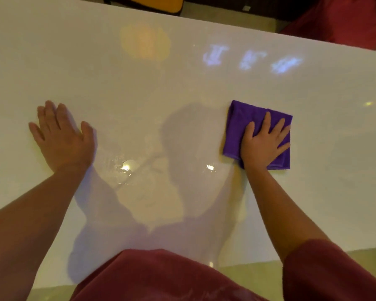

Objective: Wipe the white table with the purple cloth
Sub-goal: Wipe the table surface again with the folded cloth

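Glossy white worktop (122, 88) mirrors lights; right hand (262, 144) flat on folded purple cloth (239, 124), fingers spread; left hand (62, 137) flat, fingers open, well apart.

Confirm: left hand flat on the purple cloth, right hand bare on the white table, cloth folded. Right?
Hands are swapped. In the head view the right hand lies flat on the folded purple cloth, and the left hand rests bare on the white table. The cloth being folded is correct.
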Motion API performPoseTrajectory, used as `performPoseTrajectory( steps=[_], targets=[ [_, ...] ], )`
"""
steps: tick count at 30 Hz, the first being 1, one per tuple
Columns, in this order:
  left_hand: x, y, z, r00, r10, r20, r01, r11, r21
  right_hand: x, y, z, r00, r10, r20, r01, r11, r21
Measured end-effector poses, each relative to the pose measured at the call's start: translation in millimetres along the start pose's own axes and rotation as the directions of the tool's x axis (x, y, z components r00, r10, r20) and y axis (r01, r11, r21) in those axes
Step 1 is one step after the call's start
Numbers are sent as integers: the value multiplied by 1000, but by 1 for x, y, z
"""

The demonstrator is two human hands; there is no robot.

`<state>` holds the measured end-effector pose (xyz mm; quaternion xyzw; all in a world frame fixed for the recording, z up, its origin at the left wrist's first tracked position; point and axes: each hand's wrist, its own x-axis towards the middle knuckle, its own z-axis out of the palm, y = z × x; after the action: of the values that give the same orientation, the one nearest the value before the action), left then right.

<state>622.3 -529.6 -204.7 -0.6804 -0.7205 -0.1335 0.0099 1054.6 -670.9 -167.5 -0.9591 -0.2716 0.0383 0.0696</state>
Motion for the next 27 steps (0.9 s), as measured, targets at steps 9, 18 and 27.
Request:
performPoseTrajectory(
  steps=[9,18,27],
  targets=[
    [1,4,-7,996,-17,82,19,1000,-23,-205,9,9,963,-249,101,252,968,-18],
    [6,11,-22,978,-14,208,11,1000,15,-234,-94,33,729,-670,137,669,741,64],
    [8,-136,-87,949,-314,-22,290,900,-326,-254,-190,45,541,-814,212,823,564,69]
  ],
)
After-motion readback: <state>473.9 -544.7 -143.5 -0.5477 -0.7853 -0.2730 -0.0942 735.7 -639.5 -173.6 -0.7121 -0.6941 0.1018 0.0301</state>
